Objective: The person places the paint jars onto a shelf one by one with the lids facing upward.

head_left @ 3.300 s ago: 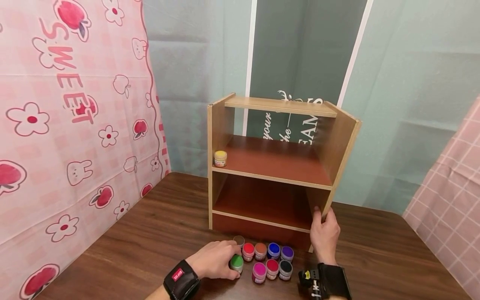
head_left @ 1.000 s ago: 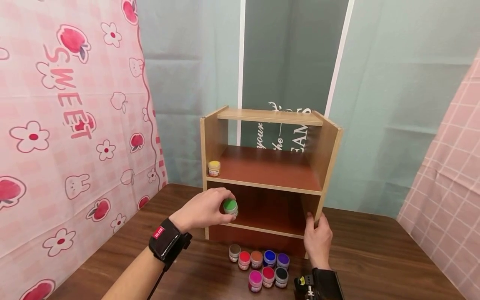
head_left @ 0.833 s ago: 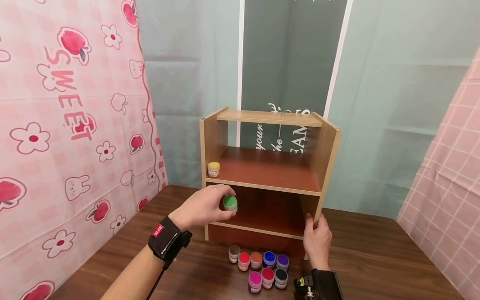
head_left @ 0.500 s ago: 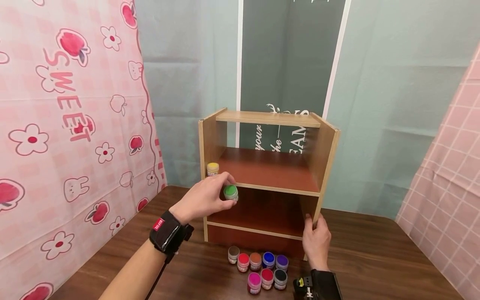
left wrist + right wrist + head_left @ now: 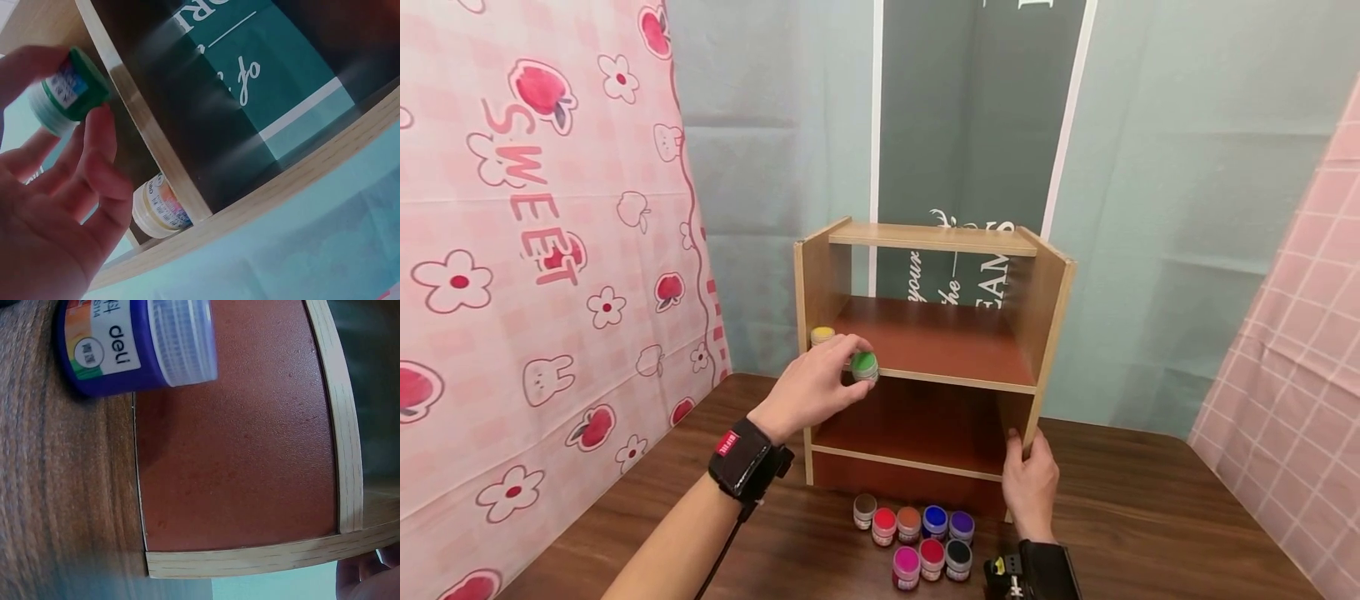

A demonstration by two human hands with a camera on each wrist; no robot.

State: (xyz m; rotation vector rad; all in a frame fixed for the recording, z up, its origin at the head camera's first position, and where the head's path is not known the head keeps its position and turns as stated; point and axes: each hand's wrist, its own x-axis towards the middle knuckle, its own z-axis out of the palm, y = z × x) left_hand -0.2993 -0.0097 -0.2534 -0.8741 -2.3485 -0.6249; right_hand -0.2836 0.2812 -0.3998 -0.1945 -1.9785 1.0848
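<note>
My left hand (image 5: 812, 387) pinches a green paint jar (image 5: 864, 367) between thumb and fingers, level with the front edge of the small wooden shelf unit's upper board (image 5: 940, 342). The left wrist view shows the green jar (image 5: 81, 87) in the fingertips, its label turned to the camera. Just left of it, a yellow-lidded paint jar (image 5: 822, 334) stands on that board, partly hidden behind the hand. My right hand (image 5: 1030, 483) grips the shelf unit's right side panel (image 5: 1051, 333) low down; only some fingers (image 5: 369, 581) show at the right wrist view's corner.
On the table (image 5: 700, 500) before the shelf unit stand several paint jars in two rows, among them brown (image 5: 864, 510), blue (image 5: 935, 522), purple (image 5: 961, 527), magenta (image 5: 906, 567) and black (image 5: 958, 559). A pink curtain (image 5: 550, 250) hangs at the left.
The left hand has picked the green jar up from the table and raised it past the lower compartment to the upper board. The right hand keeps its grip on the side panel.
</note>
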